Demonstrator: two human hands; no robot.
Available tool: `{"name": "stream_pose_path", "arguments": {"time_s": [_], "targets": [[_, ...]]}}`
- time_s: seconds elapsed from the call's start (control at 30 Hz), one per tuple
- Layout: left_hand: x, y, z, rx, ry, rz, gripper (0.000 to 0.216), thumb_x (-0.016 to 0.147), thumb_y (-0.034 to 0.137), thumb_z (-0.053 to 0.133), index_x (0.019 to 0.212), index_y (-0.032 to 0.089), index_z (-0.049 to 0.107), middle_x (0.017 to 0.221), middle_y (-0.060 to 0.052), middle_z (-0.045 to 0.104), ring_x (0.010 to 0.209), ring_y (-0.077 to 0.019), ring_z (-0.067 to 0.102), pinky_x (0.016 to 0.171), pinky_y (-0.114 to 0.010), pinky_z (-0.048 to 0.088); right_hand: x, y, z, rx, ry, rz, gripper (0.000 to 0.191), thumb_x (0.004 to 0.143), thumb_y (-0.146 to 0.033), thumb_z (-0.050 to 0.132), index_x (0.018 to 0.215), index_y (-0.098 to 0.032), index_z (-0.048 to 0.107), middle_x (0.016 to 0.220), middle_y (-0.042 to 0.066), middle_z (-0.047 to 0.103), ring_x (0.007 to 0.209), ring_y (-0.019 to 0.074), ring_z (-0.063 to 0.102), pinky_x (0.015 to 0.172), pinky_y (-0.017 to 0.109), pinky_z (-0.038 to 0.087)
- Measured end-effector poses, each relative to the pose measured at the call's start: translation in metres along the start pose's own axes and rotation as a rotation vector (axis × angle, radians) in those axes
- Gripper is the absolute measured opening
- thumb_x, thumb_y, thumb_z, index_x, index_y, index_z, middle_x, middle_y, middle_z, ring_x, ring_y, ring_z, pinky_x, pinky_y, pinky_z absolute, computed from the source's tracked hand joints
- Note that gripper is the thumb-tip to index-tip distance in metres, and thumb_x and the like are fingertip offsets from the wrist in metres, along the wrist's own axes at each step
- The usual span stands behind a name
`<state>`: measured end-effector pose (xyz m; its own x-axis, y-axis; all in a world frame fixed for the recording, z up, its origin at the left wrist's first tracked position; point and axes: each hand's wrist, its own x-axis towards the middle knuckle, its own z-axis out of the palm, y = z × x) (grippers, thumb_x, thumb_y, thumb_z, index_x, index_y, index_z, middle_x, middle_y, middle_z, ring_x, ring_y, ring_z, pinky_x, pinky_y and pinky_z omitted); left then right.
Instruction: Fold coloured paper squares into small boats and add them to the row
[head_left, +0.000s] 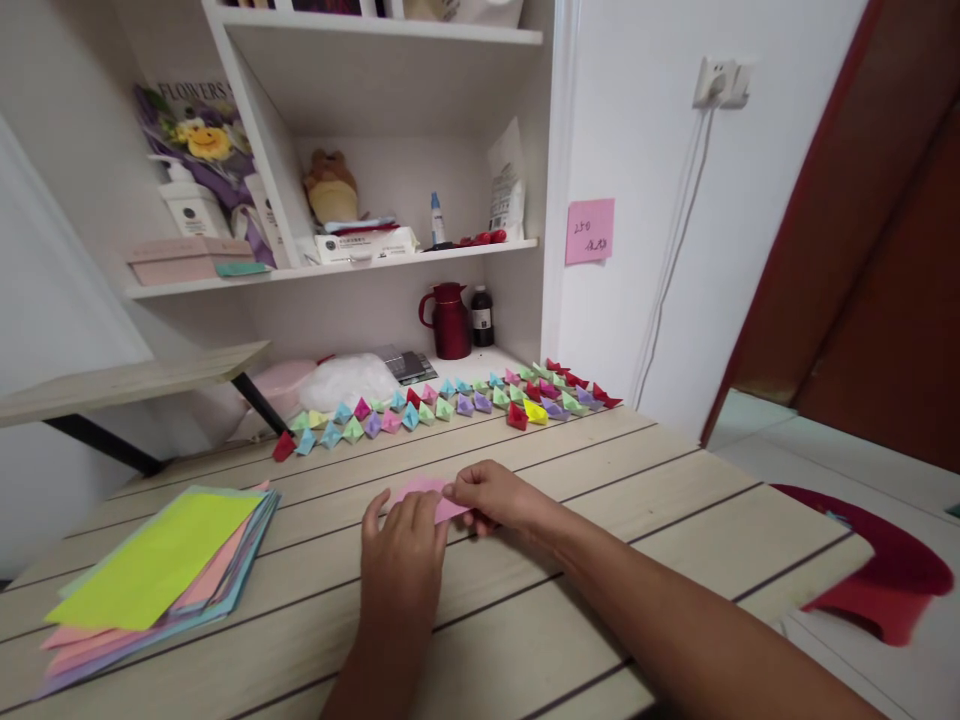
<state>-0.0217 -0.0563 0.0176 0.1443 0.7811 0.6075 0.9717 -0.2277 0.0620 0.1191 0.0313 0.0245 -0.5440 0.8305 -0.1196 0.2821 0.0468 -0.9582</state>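
A small pink paper piece [427, 492] lies on the wooden table [600, 480] right in front of me. My left hand [401, 555] presses down on its near edge, fingers flat. My right hand [499, 497] pinches the paper's right side between thumb and fingers. Most of the sheet is hidden under both hands. Beyond them, a long row of several small folded paper shapes [450, 405] in many colours runs across the back of the table.
A stack of coloured paper sheets [161, 570], yellow-green on top, sits at the front left. A red jug [450, 320] and dark bottle [481, 316] stand under the shelves. A red object [885, 575] lies on the floor to the right.
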Motion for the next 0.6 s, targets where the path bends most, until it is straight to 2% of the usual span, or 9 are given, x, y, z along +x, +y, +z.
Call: {"name": "stream_pose_path", "arguments": {"time_s": [0.1, 0.2, 0.23, 0.3, 0.37, 0.4, 0.43, 0.5, 0.6], "targets": [[-0.001, -0.002, -0.003, 0.0, 0.135, -0.026, 0.022, 0.091, 0.021, 0.047, 0.08, 0.021, 0.065, 0.077, -0.002, 0.071, 0.076, -0.018, 0.065, 0.102, -0.044, 0.029, -0.003, -0.002, 0.007, 0.227, -0.062, -0.035, 0.035, 0.082, -0.045, 0.057, 0.063, -0.017, 0.049, 0.049, -0.003, 0.056, 0.036, 0.0061, 0.046, 0.039, 0.017, 0.034], [0.0, -0.001, -0.007, -0.172, 0.207, -0.084, 0.023, 0.09, 0.024, 0.05, 0.077, 0.022, 0.068, 0.076, -0.001, 0.072, 0.076, -0.018, 0.065, 0.102, -0.043, 0.029, -0.004, -0.007, 0.005, 0.312, -0.097, -0.099, 0.047, 0.082, -0.059, 0.054, 0.066, -0.015, 0.056, 0.052, -0.001, 0.056, 0.039, 0.0072, 0.047, 0.041, 0.019, 0.035], [0.002, 0.0, -0.008, -0.276, 0.218, -0.163, 0.021, 0.088, 0.026, 0.053, 0.077, 0.022, 0.07, 0.077, -0.002, 0.073, 0.078, -0.0187, 0.066, 0.1, -0.043, 0.032, -0.004, -0.009, 0.002, 0.325, -0.073, -0.125, 0.052, 0.082, -0.063, 0.049, 0.068, -0.015, 0.058, 0.053, -0.001, 0.056, 0.04, 0.0078, 0.047, 0.043, 0.02, 0.035], [0.005, -0.001, -0.011, -0.557, 0.214, -0.422, 0.019, 0.083, 0.032, 0.059, 0.075, 0.02, 0.071, 0.074, -0.002, 0.073, 0.075, -0.0199, 0.066, 0.089, -0.039, 0.042, -0.006, -0.014, -0.004, 0.344, 0.038, -0.196, 0.058, 0.084, -0.068, 0.042, 0.076, -0.015, 0.062, 0.063, 0.002, 0.058, 0.049, 0.0099, 0.051, 0.049, 0.023, 0.039], [0.008, -0.004, -0.012, -0.871, 0.202, -0.693, 0.024, 0.076, 0.04, 0.066, 0.071, 0.017, 0.07, 0.068, -0.002, 0.071, 0.069, -0.0195, 0.065, 0.074, -0.032, 0.047, -0.009, -0.018, -0.011, 0.339, 0.174, -0.295, 0.052, 0.084, -0.066, 0.046, 0.093, -0.018, 0.063, 0.088, 0.006, 0.064, 0.075, 0.0148, 0.06, 0.067, 0.026, 0.045], [0.009, -0.006, -0.011, -1.013, 0.199, -0.787, 0.027, 0.072, 0.043, 0.069, 0.07, 0.016, 0.07, 0.067, -0.002, 0.07, 0.067, -0.0188, 0.064, 0.07, -0.03, 0.047, -0.01, -0.019, -0.014, 0.316, 0.192, -0.321, 0.049, 0.084, -0.064, 0.049, 0.103, -0.021, 0.063, 0.105, 0.007, 0.063, 0.092, 0.0176, 0.059, 0.078, 0.028, 0.045], [0.01, -0.008, -0.01, -1.133, 0.202, -0.843, 0.03, 0.069, 0.045, 0.071, 0.068, 0.015, 0.069, 0.067, -0.002, 0.069, 0.067, -0.0181, 0.063, 0.068, -0.028, 0.047, -0.012, -0.019, -0.016, 0.311, 0.184, -0.332, 0.049, 0.083, -0.063, 0.052, 0.111, -0.024, 0.061, 0.116, 0.006, 0.06, 0.104, 0.0198, 0.056, 0.086, 0.031, 0.043], [0.009, -0.013, -0.006, -1.299, 0.207, -0.869, 0.032, 0.064, 0.045, 0.076, 0.068, 0.014, 0.069, 0.068, -0.002, 0.068, 0.068, -0.0167, 0.061, 0.07, -0.027, 0.047, -0.016, -0.019, -0.016, 0.356, 0.102, -0.319, 0.055, 0.08, -0.059, 0.06, 0.125, -0.028, 0.053, 0.121, 0.005, 0.057, 0.111, 0.0216, 0.053, 0.093, 0.034, 0.04], [0.008, -0.016, 0.002, -1.414, 0.174, -0.854, 0.032, 0.063, 0.041, 0.078, 0.074, 0.012, 0.071, 0.068, -0.002, 0.066, 0.069, -0.0151, 0.06, 0.072, -0.026, 0.046, -0.018, -0.016, -0.008, 0.501, -0.083, -0.265, 0.071, 0.07, -0.049, 0.075, 0.132, -0.028, 0.048, 0.113, 0.005, 0.061, 0.099, 0.0201, 0.06, 0.086, 0.032, 0.045]]}}
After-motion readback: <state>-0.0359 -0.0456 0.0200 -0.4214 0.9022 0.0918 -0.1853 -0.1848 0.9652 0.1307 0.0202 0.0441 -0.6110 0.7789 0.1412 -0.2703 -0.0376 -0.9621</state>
